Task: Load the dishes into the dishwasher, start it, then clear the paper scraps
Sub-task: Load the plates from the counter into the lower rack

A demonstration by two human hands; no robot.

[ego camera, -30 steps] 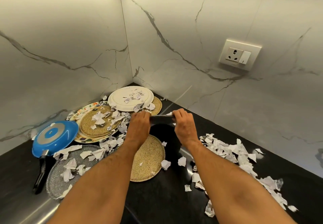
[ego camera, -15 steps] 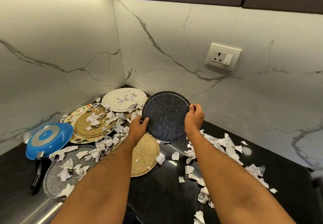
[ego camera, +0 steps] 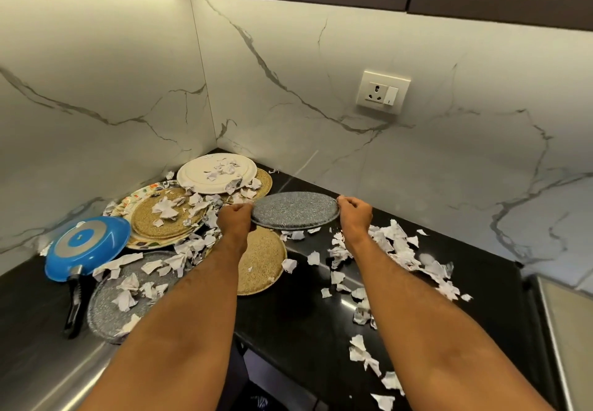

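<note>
Above the black table [ego camera: 288, 314], my left hand [ego camera: 236, 218] and right hand [ego camera: 354, 213] pinch opposite rims of the round speckled grey plate [ego camera: 294, 210], held nearly flat between them.

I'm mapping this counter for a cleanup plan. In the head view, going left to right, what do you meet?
Blue pan → woven mat → left hand → held grey plate → right hand → paper scraps → wall socket.

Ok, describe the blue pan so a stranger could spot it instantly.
Start at the corner where the two marble walls meet, then follow the black counter leftward past the paper-strewn plates. The blue pan lies upside down there, black handle toward the viewer: the only bright blue item.
</note>
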